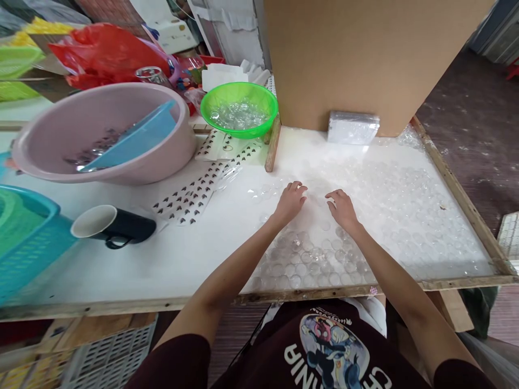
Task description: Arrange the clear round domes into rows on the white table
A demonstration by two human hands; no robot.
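Note:
My left hand [291, 201] and my right hand [341, 208] rest palm down, side by side, on the white table top [194, 254]. Both hands have their fingers curled down onto a spread of small clear glass discs [312, 259] that covers the right half of the table. The fingertips touch discs, and I cannot make out whether either hand pinches one. More clear discs [409, 200] lie to the right of my right hand.
A green bowl [239, 108] of clear discs, a pink basin [101, 132] with a blue scoop, a black mug [117, 227] on its side, printed sticker sheets [194, 194], a teal basket [24, 232], a cardboard box [365, 59], and a packet of plastic bags [352, 127] surround the hands.

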